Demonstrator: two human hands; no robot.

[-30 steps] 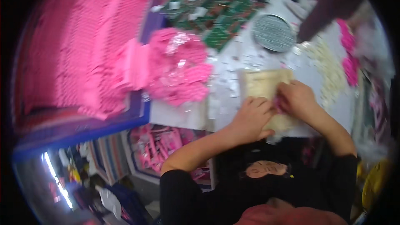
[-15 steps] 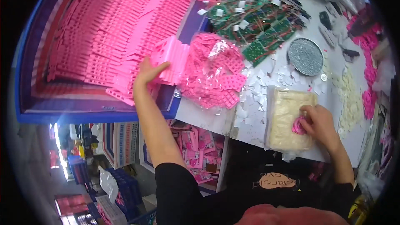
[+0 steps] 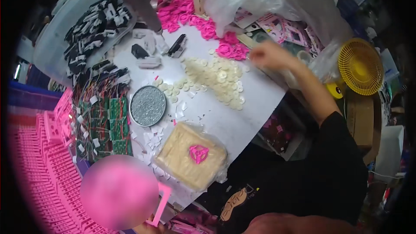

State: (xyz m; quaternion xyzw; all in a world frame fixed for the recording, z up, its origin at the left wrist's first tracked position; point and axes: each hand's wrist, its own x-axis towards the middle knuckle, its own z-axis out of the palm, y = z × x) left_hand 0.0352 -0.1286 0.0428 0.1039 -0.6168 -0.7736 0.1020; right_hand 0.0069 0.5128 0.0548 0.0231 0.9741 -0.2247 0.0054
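Note:
At the lower left edge, my left hand (image 3: 152,227) grips a pink plastic frame (image 3: 163,203); a round blur hides much of both. My right hand (image 3: 271,56) is at the far right of the table, beside a heap of pink plastic rings (image 3: 232,48). Its fingers are curled and smeared, so I cannot see whether anything is in them. One pink spoked ring (image 3: 198,154) lies flat on a cream, plastic-wrapped pad (image 3: 177,158). Beyond the pad are scattered cream discs (image 3: 221,78) and a round tin of silvery granules (image 3: 147,105).
Green circuit boards with wires (image 3: 117,123) lie left of the tin. Rows of pink parts (image 3: 47,160) fill the far left. A clear bin of black and white parts (image 3: 93,30) stands at the back left. A yellow fan (image 3: 360,66) is at the right.
The view has swung right. My right hand has left the pad and reached to the pink rings. My left hand has come away from the crate rows with a pink frame.

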